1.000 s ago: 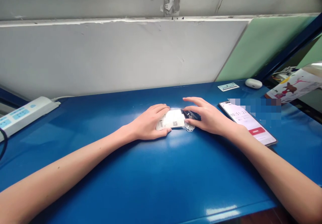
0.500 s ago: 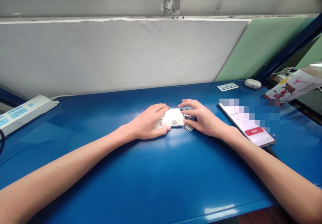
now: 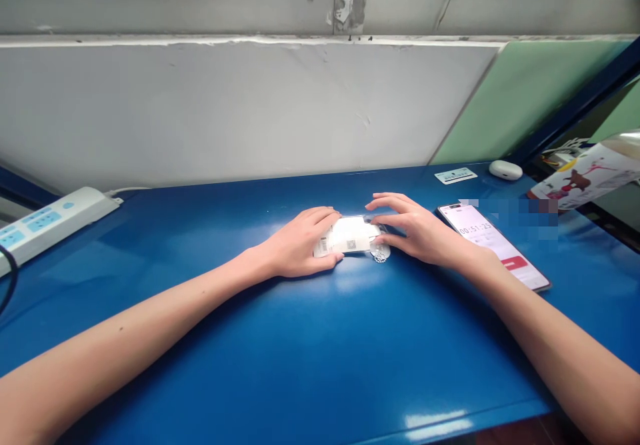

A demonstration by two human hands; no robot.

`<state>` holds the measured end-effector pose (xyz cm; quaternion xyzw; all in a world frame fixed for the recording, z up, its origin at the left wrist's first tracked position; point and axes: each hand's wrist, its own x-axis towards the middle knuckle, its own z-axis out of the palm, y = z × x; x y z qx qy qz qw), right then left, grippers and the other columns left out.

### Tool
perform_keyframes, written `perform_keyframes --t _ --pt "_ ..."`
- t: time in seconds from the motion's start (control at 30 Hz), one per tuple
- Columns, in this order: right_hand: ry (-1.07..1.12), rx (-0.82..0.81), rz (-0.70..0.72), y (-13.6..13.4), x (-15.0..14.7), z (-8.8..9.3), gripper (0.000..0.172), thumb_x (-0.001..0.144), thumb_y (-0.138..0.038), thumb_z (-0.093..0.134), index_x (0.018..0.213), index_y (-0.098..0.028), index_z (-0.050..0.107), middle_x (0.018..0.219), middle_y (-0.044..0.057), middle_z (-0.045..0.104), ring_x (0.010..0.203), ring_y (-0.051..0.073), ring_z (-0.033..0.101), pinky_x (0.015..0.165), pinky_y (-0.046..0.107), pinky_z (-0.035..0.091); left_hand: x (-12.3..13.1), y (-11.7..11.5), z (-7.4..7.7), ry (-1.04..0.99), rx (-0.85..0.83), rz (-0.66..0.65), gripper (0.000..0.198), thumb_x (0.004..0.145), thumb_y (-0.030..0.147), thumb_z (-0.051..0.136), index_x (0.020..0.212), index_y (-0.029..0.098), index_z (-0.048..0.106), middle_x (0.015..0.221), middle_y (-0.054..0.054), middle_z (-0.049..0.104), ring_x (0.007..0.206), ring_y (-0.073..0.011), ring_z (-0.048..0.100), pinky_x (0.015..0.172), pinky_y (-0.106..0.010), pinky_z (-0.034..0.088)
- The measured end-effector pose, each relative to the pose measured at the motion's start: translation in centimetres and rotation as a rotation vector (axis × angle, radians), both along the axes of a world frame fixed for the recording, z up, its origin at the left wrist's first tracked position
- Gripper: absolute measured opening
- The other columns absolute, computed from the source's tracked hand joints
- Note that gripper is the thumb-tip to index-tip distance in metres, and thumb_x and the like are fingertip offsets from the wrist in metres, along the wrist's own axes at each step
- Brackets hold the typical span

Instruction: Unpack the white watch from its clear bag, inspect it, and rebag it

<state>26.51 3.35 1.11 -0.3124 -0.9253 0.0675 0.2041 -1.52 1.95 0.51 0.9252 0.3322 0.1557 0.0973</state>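
A small white packet [image 3: 351, 235] with printed labels lies on the blue table [image 3: 280, 358], near the middle of the view. My left hand [image 3: 305, 242] is wrapped round its left end, thumb at the near edge and fingers over the far side. At the packet's right end, a silvery, patterned round item [image 3: 381, 252] shows beside clear plastic. Over this end, my right hand [image 3: 413, 228] has its fingers spread, with the thumb and a finger close to the plastic. Whether those fingertips touch it cannot be made out.
A phone [image 3: 487, 238] with a lit timer screen lies right of my right hand. Behind it are a card [image 3: 455, 176] and a white rounded case [image 3: 505, 170]. A printed container [image 3: 585, 175] stands at far right, a power strip [image 3: 50, 222] at left.
My right hand has lifted slightly away from the packet's right end, and the dark item between its fingers no longer shows. My left hand keeps its hold. The view has shifted a little.
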Motion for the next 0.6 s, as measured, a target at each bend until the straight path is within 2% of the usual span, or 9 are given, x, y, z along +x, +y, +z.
perform_keyframes --t 0.2,0.4,0.5,0.6 --pt "-0.032 -0.069 -0.013 0.3 1.0 0.4 0.022 0.094 -0.033 0.062 0.105 -0.018 0.072 0.133 0.013 0.061 0.134 0.032 0.049 0.109 0.052 0.046 -0.1 0.0 -0.1 -0.025 -0.019 -0.001 0.058 0.088 0.042 0.060 0.137 0.012 0.048 0.139 -0.020 0.055 0.132 -0.0358 0.049 0.108 -0.051 0.043" --pt "-0.039 -0.211 -0.125 0.1 1.5 0.5 0.029 0.090 -0.041 0.063 0.113 -0.023 0.069 0.138 0.012 0.058 0.126 0.031 0.057 0.104 0.049 0.051 0.0 0.0 0.0 -0.018 -0.030 -0.001 0.058 0.088 0.043 0.059 0.135 0.010 0.050 0.139 -0.022 0.055 0.131 -0.0367 0.049 0.107 -0.052 0.044" --pt "-0.014 -0.179 -0.150 -0.4 0.6 0.4 0.038 0.085 -0.046 0.068 0.116 -0.023 0.068 0.143 0.014 0.054 0.129 0.033 0.054 0.105 0.051 0.049 0.0 0.0 0.0 -0.029 -0.019 -0.004 0.056 0.089 0.041 0.059 0.135 0.011 0.050 0.138 -0.022 0.055 0.131 -0.0369 0.050 0.107 -0.052 0.044" --pt "0.040 -0.118 -0.175 -1.0 -0.7 -0.2 0.032 0.083 -0.038 0.070 0.109 -0.021 0.068 0.140 0.015 0.056 0.130 0.034 0.054 0.106 0.053 0.048 -0.1 0.0 -0.1 -0.028 -0.001 -0.013 0.055 0.088 0.040 0.060 0.135 0.012 0.050 0.138 -0.021 0.055 0.130 -0.0366 0.050 0.107 -0.052 0.044"
